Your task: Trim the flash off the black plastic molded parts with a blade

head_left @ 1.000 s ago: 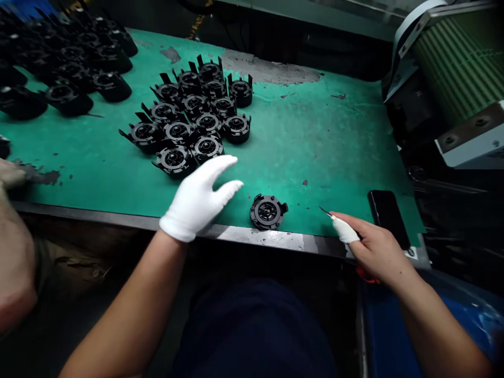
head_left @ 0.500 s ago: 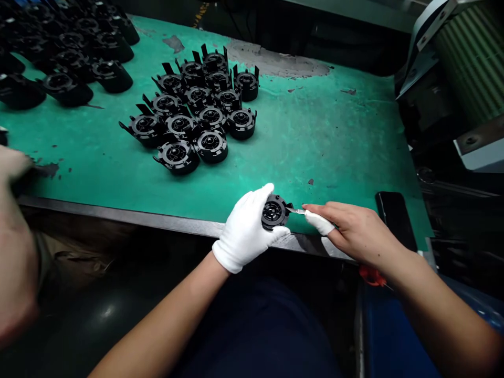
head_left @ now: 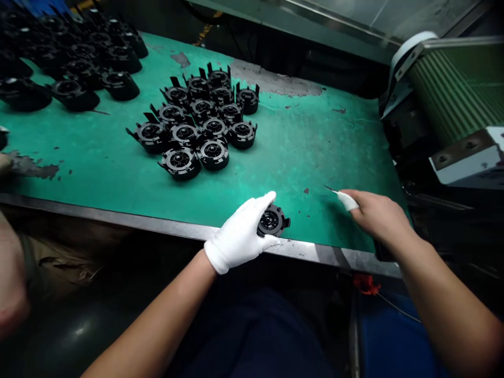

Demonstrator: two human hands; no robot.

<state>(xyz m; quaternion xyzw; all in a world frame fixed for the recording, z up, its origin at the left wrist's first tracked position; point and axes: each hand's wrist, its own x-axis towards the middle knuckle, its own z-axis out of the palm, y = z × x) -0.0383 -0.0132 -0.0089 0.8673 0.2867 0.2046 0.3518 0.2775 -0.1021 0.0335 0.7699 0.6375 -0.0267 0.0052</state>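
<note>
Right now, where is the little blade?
Head view, right side: the little blade is held in the right hand over the green mat, apart from the black round part in the gloved left hand.

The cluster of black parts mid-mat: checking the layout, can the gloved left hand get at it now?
Probably not at once: the left hand grips a black part. Only bare green mat lies between it and the cluster.

Green bench mat (head_left: 315, 142) w/ clustered black round parts (head_left: 197, 131), more far left (head_left: 79, 68).
</note>
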